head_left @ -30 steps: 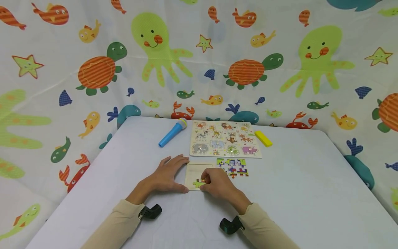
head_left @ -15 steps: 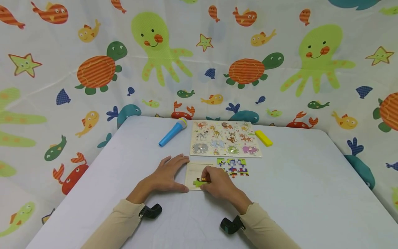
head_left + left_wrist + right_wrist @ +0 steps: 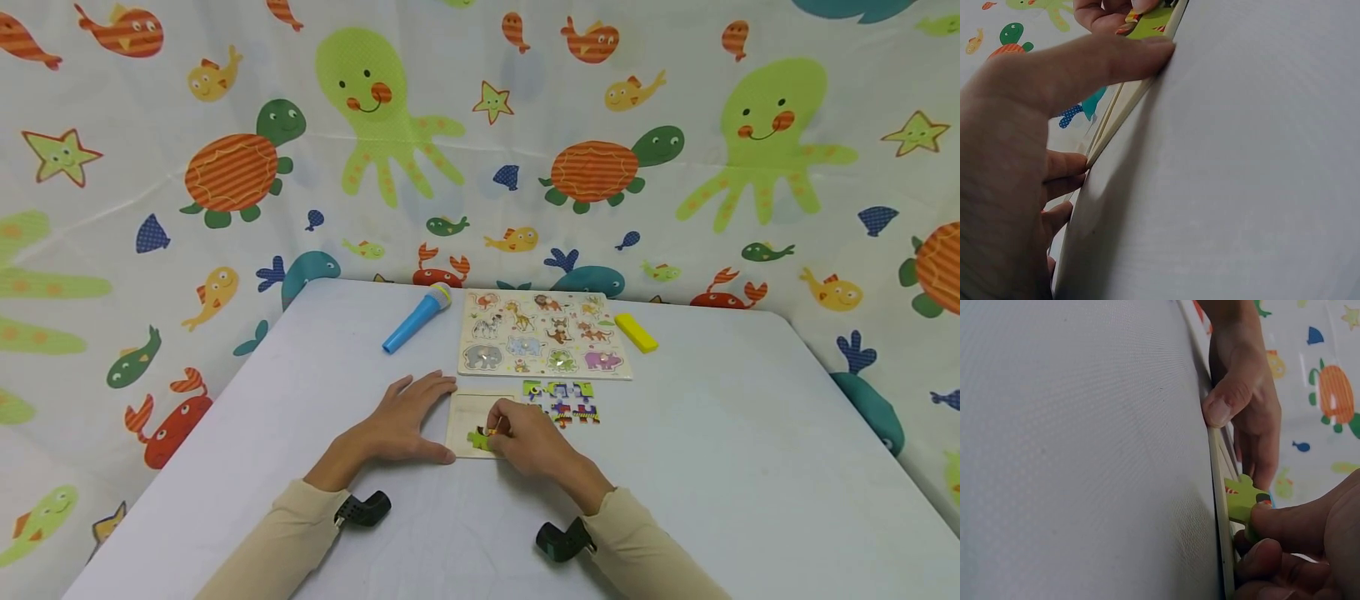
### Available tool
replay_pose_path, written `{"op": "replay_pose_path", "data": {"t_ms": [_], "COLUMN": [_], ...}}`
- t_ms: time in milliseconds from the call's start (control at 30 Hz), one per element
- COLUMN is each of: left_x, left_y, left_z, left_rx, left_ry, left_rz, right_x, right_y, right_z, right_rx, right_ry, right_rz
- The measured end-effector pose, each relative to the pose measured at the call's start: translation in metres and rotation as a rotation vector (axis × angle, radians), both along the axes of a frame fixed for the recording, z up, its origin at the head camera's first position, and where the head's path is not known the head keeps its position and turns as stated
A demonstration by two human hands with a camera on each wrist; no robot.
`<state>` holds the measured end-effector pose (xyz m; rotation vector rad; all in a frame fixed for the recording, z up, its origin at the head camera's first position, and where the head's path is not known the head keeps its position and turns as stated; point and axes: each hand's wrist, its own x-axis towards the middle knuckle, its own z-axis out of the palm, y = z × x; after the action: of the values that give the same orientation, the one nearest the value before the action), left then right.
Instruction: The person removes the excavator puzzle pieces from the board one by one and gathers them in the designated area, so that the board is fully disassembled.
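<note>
A small wooden puzzle tray [image 3: 467, 410] lies flat on the white table. My left hand [image 3: 397, 425] rests spread along its left side, the thumb [image 3: 1141, 55] touching the near corner and the other fingers reaching the far one. Over the tray's near part, my right hand [image 3: 531, 440] pinches a green puzzle piece [image 3: 1242, 499] between thumb and fingers. In the right wrist view the piece is tilted at the tray's rim [image 3: 1225, 550]. Several loose jigsaw pieces [image 3: 576, 412] lie beyond the right hand, which partly hides the tray and perhaps some pieces.
Behind the tray lies an animal peg puzzle board [image 3: 543, 337]. A blue toy microphone [image 3: 414, 325] is at its left, a yellow block [image 3: 636, 333] at its right. A sea-animal patterned cloth [image 3: 480, 167] hangs behind the table [image 3: 712, 433].
The right hand has shifted slightly to the right, and the green puzzle piece has changed angle in its fingers. My left hand has stayed in place.
</note>
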<state>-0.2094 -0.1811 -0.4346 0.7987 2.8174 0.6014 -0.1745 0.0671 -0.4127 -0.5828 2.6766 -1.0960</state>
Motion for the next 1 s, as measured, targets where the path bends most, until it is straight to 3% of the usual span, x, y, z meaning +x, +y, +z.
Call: {"op": "replay_pose_path", "data": {"t_ms": [633,1000], "left_x": [0.001,0.001], "left_y": [0.0,0.001], "left_z": [0.002,0.002], "left_rx": [-0.004,-0.015], "left_ry": [-0.003,-0.008], "left_rz": [0.001,0.007], "right_x": [-0.002,0.001], "right_y": [0.005,0.015], "right_z": [0.001,0.006], "right_rx": [-0.019,-0.164], "right_ry": [0.005,0.026], "right_rz": [0.038,-0.077]}}
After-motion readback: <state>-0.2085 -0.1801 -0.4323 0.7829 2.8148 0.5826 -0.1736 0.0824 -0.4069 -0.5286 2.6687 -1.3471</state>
